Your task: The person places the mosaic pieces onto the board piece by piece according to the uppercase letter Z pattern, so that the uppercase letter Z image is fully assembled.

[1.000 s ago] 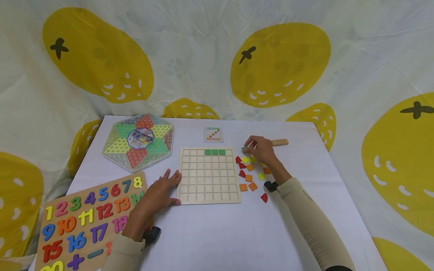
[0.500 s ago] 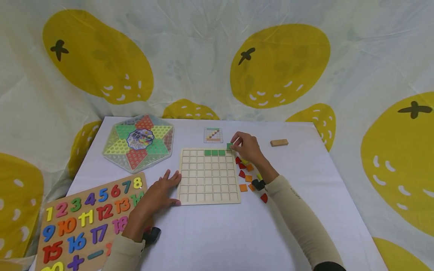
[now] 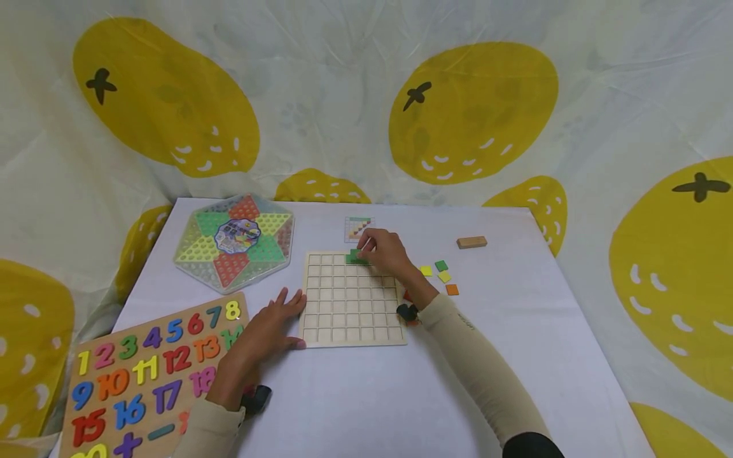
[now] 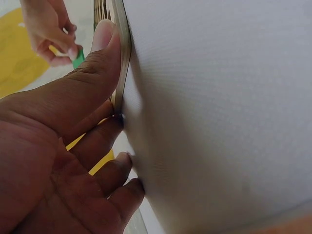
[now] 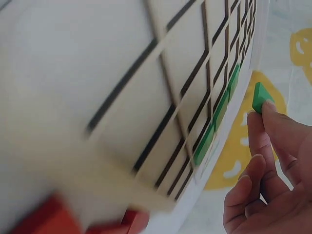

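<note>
My right hand (image 3: 386,253) pinches a green square tile (image 5: 262,97) between thumb and fingertips, over the far row of the wooden grid board (image 3: 346,306). In the right wrist view this tile is raised off the board, and several green tiles (image 5: 221,108) sit in a line along the far row. The head view has the hand partly covering that row. Spread along the board's left edge, my left hand (image 3: 272,324) touches it with thumb and fingertips. Its thumb (image 4: 105,53) lies against the rim in the left wrist view.
Loose yellow tiles (image 3: 426,271), a green tile (image 3: 441,265) and orange tiles (image 3: 452,289) lie right of the board, some hidden by the right arm. A pattern card (image 3: 350,230), wooden block (image 3: 472,242), star-shaped game board (image 3: 200,254) and number puzzle (image 3: 128,362) surround it.
My right hand has carried the green tile leftward from the loose pile, past the board's far right corner, to above the far row. The left hand stays at the board's left edge.
</note>
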A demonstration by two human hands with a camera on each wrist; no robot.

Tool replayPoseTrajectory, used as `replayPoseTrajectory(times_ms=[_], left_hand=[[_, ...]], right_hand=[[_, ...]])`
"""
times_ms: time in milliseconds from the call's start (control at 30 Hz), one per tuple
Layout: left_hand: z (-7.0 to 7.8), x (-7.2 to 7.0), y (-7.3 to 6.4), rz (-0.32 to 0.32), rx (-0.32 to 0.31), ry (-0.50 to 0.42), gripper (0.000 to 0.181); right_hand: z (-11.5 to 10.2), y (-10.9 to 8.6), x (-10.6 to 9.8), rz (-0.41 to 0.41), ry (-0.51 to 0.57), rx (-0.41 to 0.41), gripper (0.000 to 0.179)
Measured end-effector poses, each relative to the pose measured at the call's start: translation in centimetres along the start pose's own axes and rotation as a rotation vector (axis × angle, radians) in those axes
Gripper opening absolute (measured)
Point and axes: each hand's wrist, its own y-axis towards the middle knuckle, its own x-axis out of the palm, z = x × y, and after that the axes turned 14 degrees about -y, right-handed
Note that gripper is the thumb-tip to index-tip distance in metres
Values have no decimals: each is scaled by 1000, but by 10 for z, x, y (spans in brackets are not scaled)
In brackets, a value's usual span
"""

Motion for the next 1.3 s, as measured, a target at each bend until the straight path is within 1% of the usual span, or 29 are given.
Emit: replayPoseTrajectory(times_ms=[167, 367, 633, 900, 1033, 1200, 1300], left_hand=[[-1, 1, 0, 3, 10, 4, 101], [-2, 1, 0, 5, 10, 1, 100], [-3, 1, 0, -1, 15, -2, 99], [-6, 3, 2, -4, 2, -3, 100], [-6, 3, 1, -5, 3, 0, 101], [-6, 3, 2, -5, 5, 5, 101], [-5, 3, 2, -4, 5, 6, 101]], right_hand=[[-15, 8, 10, -35, 1, 8, 11], [-28, 17, 22, -56, -42, 19, 10], [-40, 19, 27, -91, -112, 99, 9], [-40, 20, 30, -87, -126, 122, 7], [-40, 18, 28, -90, -120, 107, 2], [-36, 9, 23, -70, -51, 67, 9], [-28, 5, 20, -35, 0, 43, 14]])
